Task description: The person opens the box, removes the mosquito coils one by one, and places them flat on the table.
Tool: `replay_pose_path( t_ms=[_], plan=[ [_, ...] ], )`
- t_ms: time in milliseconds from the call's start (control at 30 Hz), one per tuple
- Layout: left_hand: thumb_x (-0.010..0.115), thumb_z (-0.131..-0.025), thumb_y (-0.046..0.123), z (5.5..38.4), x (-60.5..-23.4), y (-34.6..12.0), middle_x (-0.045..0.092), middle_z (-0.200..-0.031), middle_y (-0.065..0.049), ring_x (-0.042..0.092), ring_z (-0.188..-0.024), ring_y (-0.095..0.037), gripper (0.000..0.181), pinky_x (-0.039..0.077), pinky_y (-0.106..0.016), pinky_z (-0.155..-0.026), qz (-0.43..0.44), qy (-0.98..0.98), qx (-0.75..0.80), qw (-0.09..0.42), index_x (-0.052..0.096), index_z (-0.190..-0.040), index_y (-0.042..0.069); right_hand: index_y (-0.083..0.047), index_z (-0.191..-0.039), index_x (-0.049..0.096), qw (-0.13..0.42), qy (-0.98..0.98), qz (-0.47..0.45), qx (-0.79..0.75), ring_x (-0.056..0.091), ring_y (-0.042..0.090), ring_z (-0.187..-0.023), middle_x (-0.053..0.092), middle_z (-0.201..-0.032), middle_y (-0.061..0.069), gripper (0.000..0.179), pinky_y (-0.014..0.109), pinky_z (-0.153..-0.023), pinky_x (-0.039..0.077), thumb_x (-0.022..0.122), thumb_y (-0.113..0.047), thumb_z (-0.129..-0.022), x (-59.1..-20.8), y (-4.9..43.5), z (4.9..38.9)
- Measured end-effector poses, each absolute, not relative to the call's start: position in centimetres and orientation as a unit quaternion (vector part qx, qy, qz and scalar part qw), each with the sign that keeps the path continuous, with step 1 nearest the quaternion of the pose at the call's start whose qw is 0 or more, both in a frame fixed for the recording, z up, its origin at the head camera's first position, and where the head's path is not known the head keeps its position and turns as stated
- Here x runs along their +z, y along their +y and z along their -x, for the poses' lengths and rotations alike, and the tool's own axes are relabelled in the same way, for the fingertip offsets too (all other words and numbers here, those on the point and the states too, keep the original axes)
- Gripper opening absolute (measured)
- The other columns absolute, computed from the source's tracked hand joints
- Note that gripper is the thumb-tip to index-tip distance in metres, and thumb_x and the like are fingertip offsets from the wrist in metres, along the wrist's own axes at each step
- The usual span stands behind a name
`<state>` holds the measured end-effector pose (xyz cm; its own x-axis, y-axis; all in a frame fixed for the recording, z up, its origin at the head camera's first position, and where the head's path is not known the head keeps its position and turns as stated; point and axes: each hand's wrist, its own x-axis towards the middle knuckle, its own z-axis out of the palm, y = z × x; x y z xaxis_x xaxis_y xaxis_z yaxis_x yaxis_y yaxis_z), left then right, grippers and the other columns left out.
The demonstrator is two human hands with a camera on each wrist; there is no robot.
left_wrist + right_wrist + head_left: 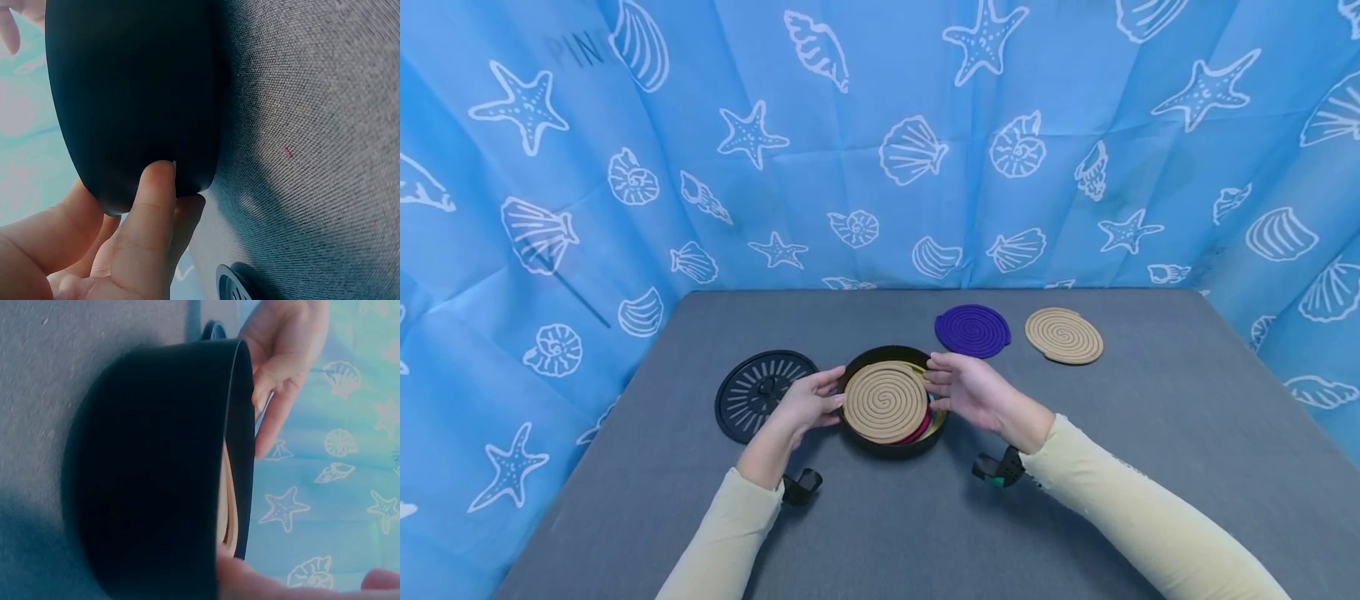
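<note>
A round black mosquito-coil tin [891, 451] stands uncovered on the grey table. On top inside it lies a tan mosquito coil [884, 402], with pink and yellow edges showing under its right side. My left hand [808, 405] is at the tin's left side, fingers extended; a fingertip [157, 178] rests against the dark outer wall in the left wrist view. Opposite it, my right hand [970, 387] has its fingers spread at the right rim. In the right wrist view, a right fingertip [234, 575] overlaps the rim near the coil.
Left of the tin lies its slotted black lid [758, 400], partly behind my left hand. Further back on the right are a purple coil [973, 331] and another tan coil [1064, 336]. A blue shell-print curtain [865, 183] hangs behind the table [880, 533].
</note>
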<state>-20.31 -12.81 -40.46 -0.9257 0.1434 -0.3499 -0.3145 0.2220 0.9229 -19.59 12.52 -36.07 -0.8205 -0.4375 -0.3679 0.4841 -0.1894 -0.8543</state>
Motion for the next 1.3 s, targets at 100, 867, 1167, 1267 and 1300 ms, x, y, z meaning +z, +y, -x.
replay_pose_path(
  t_ms=[100,867,1167,1267,1300],
  plan=[
    [0.053,-0.098,-0.002,20.3,-40.5,-12.8,0.036,-0.152,-0.019,0.049,-0.128,-0.032,0.053,0.054,-0.038,-0.086,0.059,0.760,0.621,0.185,0.042,-0.148,0.010,0.012,-0.149,0.000,0.304,0.560,-0.018,-0.771,0.003,0.044,-0.144,-0.004,-0.155,0.034,0.058,0.056,-0.115,0.012,0.027,-0.014,-0.105,-36.2,12.7,19.8],
    [0.053,-0.098,-0.001,20.2,-40.7,-12.7,0.036,-0.151,-0.019,0.044,-0.132,-0.033,0.052,0.053,-0.039,-0.089,0.066,0.758,0.623,0.181,0.043,-0.147,0.011,0.011,-0.147,0.026,0.304,0.594,0.002,-0.745,0.050,0.023,-0.111,0.037,-0.147,0.029,0.050,0.033,-0.088,0.044,0.031,-0.015,-0.104,-37.1,13.2,21.6],
    [0.054,-0.097,-0.001,20.1,-40.7,-12.7,0.037,-0.151,-0.019,0.048,-0.129,-0.033,0.052,0.054,-0.038,-0.087,0.059,0.760,0.624,0.175,0.043,-0.147,0.010,-0.007,-0.098,0.065,0.320,0.542,-0.001,-0.777,0.056,0.016,-0.087,0.060,-0.091,0.003,0.027,0.031,-0.074,0.050,0.038,-0.010,-0.103,-37.5,12.1,21.4],
    [0.054,-0.097,-0.001,20.2,-40.6,-12.7,0.037,-0.151,-0.019,0.047,-0.130,-0.033,0.052,0.054,-0.038,-0.087,0.059,0.758,0.625,0.178,0.043,-0.147,0.010,-0.011,-0.091,0.064,0.310,0.564,0.015,-0.765,0.054,0.014,-0.082,0.059,-0.088,0.002,0.027,0.031,-0.073,0.048,0.040,-0.007,-0.103,-37.7,11.8,21.1],
    [0.054,-0.098,0.000,20.2,-40.6,-12.7,0.036,-0.151,-0.019,0.047,-0.130,-0.032,0.052,0.054,-0.039,-0.088,0.060,0.757,0.625,0.180,0.043,-0.147,0.010,-0.010,-0.092,0.062,0.307,0.573,0.020,-0.760,0.053,0.013,-0.080,0.059,-0.088,0.001,0.024,0.032,-0.073,0.047,0.040,-0.006,-0.102,-37.8,11.7,21.0]
  ],
)
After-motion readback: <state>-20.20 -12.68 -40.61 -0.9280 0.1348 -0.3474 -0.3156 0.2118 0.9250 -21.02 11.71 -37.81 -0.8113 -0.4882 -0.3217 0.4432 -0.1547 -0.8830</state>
